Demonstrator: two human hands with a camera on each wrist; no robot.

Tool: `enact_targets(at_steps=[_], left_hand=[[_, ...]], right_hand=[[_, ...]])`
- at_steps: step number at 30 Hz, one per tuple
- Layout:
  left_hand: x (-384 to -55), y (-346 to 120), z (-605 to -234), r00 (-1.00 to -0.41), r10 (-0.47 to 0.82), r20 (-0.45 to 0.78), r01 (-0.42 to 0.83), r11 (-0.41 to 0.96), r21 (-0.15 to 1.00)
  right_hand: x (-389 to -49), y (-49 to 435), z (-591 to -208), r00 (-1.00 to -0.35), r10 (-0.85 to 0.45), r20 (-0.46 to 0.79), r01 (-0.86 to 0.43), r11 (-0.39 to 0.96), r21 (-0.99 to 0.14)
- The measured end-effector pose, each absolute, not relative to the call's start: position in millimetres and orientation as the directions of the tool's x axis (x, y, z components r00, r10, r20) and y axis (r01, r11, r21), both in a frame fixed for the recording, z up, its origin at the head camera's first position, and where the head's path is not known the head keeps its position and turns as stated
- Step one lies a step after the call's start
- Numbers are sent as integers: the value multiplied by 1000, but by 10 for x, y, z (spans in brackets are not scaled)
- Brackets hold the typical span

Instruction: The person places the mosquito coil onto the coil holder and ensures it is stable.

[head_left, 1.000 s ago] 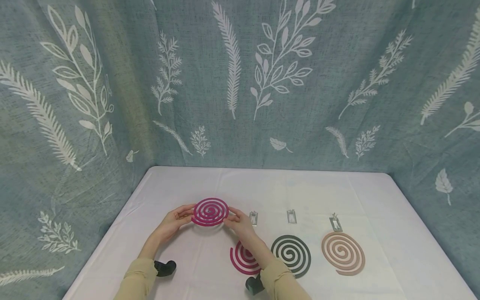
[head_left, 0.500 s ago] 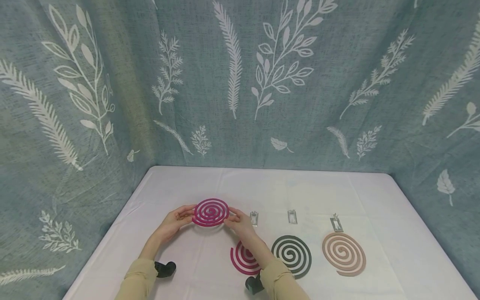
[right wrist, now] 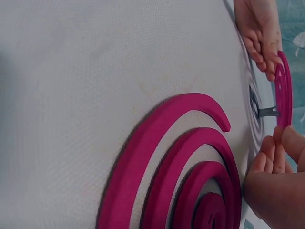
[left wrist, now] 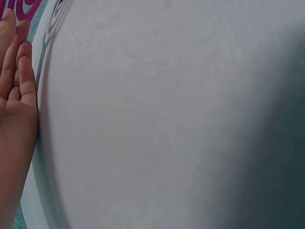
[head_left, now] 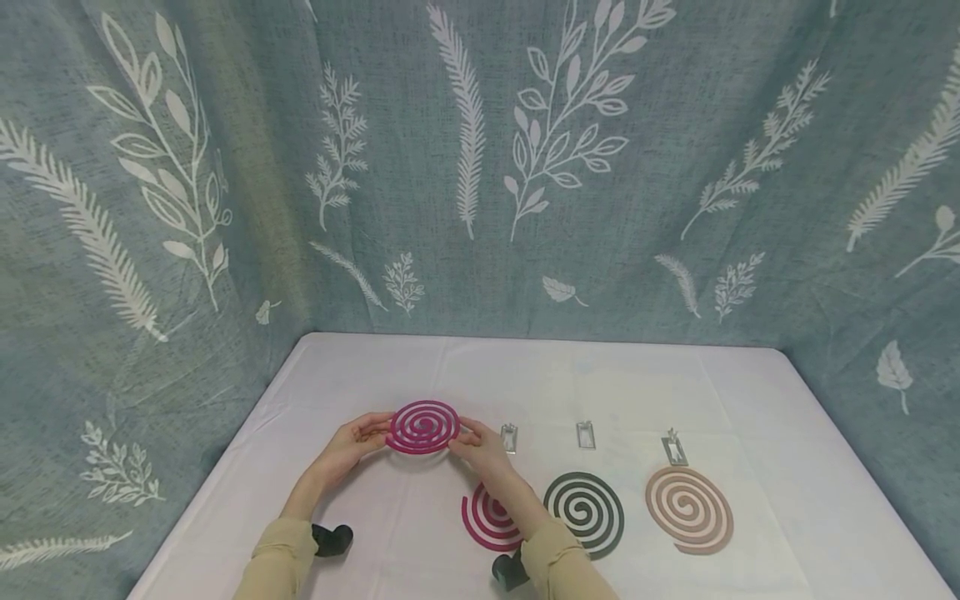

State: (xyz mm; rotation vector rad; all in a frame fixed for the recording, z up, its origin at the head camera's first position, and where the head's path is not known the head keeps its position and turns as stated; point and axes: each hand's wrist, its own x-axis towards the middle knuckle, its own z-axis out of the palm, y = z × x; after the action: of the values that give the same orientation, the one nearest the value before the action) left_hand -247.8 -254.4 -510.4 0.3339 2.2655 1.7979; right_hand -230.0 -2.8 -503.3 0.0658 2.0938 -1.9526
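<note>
A magenta mosquito coil (head_left: 426,426) is held level above the white tablecloth by both hands. My left hand (head_left: 351,443) pinches its left edge between thumb and fingers, and my right hand (head_left: 482,454) pinches the right edge. In the right wrist view, a small metal coil stand (right wrist: 268,112) rises from the cloth to the coil's underside; whether the coil sits firmly on it I cannot tell. A second magenta coil (right wrist: 193,101) lies flat beneath my right forearm, which partly hides it in the head view. The left wrist view catches only a bit of the raised coil (left wrist: 33,10).
Right of the hands lie a dark green coil (head_left: 581,510) and a tan coil (head_left: 684,502). Behind them are three flat metal stands: a left one (head_left: 510,435), a middle one (head_left: 586,433) and a right one (head_left: 674,450). A patterned curtain (head_left: 480,167) surrounds the table.
</note>
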Motion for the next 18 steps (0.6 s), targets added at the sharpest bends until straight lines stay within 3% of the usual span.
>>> enact_targets(at_steps=[18], left_hand=[[-2490,-2535,-5117,-948,313,-47,27,230,973]], right_hand=[[-2293,-8,-5016,-965,-159,-208,197,83,-977]])
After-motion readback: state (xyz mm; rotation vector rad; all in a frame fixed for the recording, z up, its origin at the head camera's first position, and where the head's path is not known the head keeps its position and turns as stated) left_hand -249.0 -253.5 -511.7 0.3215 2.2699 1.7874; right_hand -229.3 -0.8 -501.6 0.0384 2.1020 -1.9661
